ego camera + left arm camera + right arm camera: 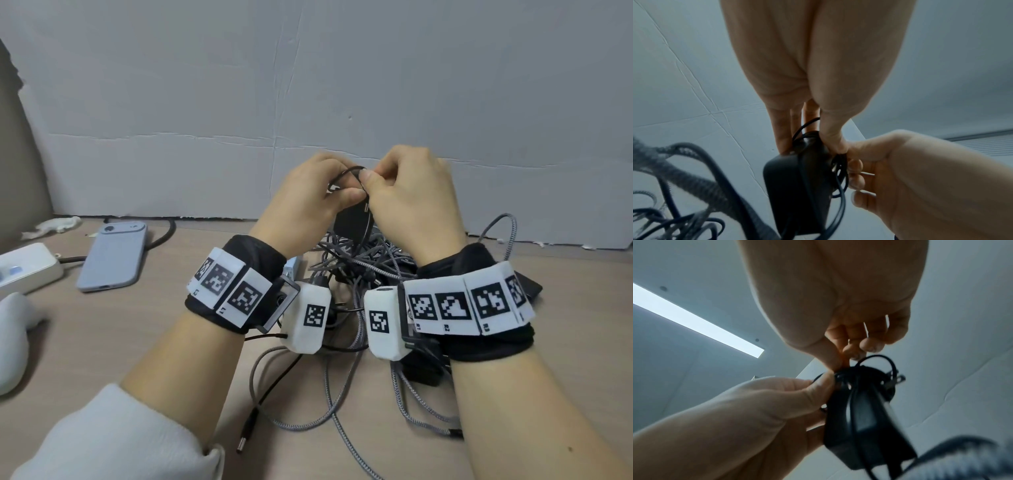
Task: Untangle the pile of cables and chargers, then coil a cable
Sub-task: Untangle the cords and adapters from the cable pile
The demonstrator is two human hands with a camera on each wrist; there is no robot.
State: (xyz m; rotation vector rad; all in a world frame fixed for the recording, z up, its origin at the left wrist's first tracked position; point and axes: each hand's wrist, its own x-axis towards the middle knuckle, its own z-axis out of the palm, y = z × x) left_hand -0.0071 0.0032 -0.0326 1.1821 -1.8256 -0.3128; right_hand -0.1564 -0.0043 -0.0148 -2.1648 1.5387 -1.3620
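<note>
Both hands are raised above the tangled pile of cables (359, 267) on the table. My left hand (342, 197) grips a black charger block (349, 219) by its top, fingers behind it and thumb in front (830, 141). The charger (795, 186) hangs below my fingers with a thin black cable (840, 178) wound round it. My right hand (373, 185) pinches a loop of that thin cable (342, 173) at the charger's top, right beside the left thumb. In the right wrist view, my right fingertips (851, 353) meet the cable above the charger (863, 418).
Grey braided cables (329, 394) and a black barrel plug (245, 442) trail toward me. A phone (113, 255) and a white power strip (27, 270) lie at the left. A white cardboard wall (308, 102) stands behind. A second black block (421, 370) sits under my right wrist.
</note>
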